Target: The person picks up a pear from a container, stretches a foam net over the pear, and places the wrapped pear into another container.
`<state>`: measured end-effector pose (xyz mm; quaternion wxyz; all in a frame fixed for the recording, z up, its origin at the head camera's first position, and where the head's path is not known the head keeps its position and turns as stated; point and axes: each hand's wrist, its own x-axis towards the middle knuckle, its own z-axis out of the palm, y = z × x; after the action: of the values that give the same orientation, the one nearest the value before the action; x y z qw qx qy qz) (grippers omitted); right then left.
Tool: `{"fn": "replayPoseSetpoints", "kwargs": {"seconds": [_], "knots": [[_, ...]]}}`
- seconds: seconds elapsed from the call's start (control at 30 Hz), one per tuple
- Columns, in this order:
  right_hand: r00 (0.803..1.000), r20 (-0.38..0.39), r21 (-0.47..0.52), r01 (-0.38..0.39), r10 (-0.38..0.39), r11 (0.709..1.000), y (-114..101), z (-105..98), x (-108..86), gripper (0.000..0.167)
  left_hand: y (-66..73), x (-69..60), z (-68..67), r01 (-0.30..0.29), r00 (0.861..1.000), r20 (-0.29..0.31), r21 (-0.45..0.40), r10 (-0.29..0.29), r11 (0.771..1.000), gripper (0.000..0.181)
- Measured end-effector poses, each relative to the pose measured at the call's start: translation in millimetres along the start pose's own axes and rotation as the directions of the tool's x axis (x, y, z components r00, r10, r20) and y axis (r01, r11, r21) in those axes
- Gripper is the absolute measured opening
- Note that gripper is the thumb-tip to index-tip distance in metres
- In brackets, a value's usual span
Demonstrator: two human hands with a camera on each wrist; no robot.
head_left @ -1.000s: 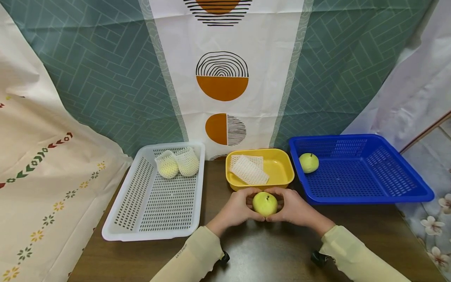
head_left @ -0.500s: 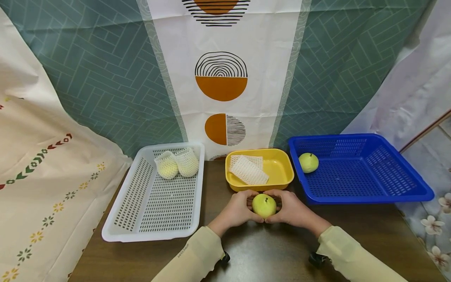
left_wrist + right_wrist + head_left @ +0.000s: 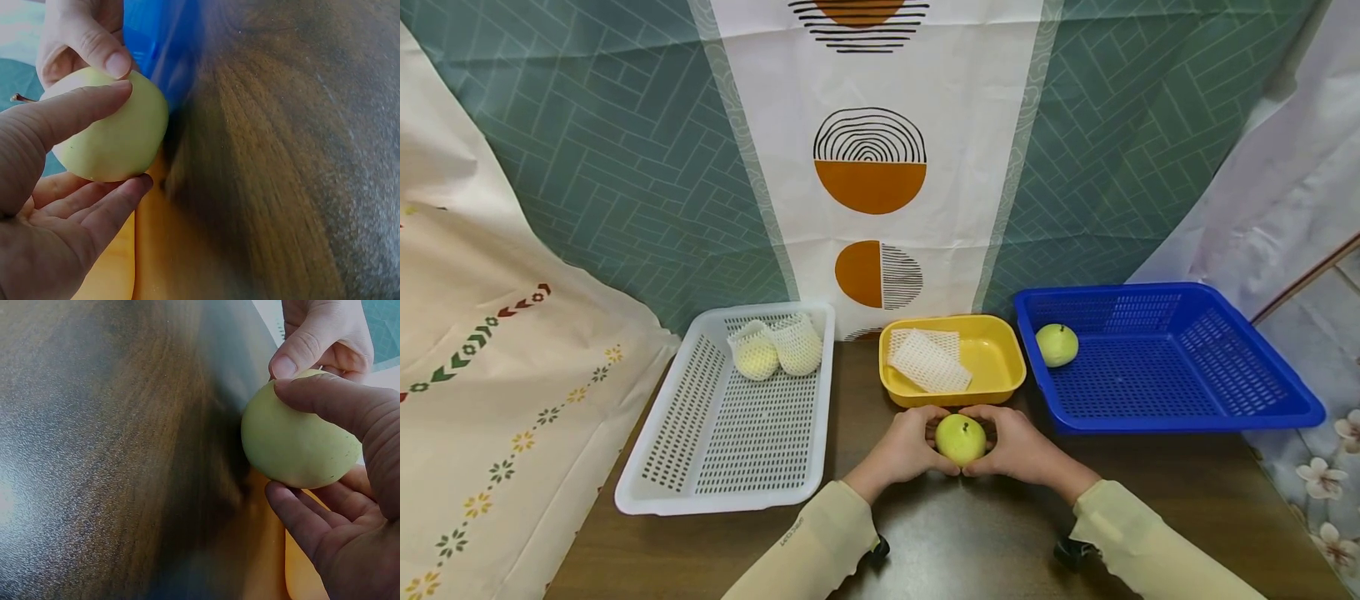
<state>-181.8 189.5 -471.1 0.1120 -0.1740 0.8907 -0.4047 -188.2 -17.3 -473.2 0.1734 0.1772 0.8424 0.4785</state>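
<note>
Pear [image 3: 961, 439]: we are holding it just in front of the yellow basin [image 3: 991, 362].
Grip: our left hand [image 3: 910, 443] and right hand [image 3: 1017, 445] are curling round it, spread to its width.
Touch: we should be pressing lightly, avoiding bruises.
Table [image 3: 970, 542]: dark wood is gleaming below.
Backdrop: patterned cloth [image 3: 943, 200] is hanging behind.

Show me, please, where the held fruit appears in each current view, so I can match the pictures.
Head: the held fruit is in the lower half, right of centre, between the left hand and right hand.
Left wrist: left of centre, stem pointing left.
Right wrist: right of centre.
Shared landmark: the yellow tray, beyond the fruit in head, at the bottom edge in both wrist views.
</note>
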Motion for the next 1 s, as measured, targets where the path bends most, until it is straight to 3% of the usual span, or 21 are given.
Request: {"fn": "replayPoseSetpoints", "kwargs": {"seconds": [0.6,1.0], "knots": [[1.0,0.01,-0.021,0.017,-0.017,1.0,0.8,2.4,1.2,0.076,-5.6,3.7,-0.7,0.024,1.0,-0.001,0.037,-0.024,0.999,0.073],[1.0,0.01,0.012,-0.006,0.006,1.0,3.6,5.6,0.7,0.08,-2.8,1.9,-3.4,0.037,0.999,0.006,0.008,-0.037,0.999,0.075]]}}
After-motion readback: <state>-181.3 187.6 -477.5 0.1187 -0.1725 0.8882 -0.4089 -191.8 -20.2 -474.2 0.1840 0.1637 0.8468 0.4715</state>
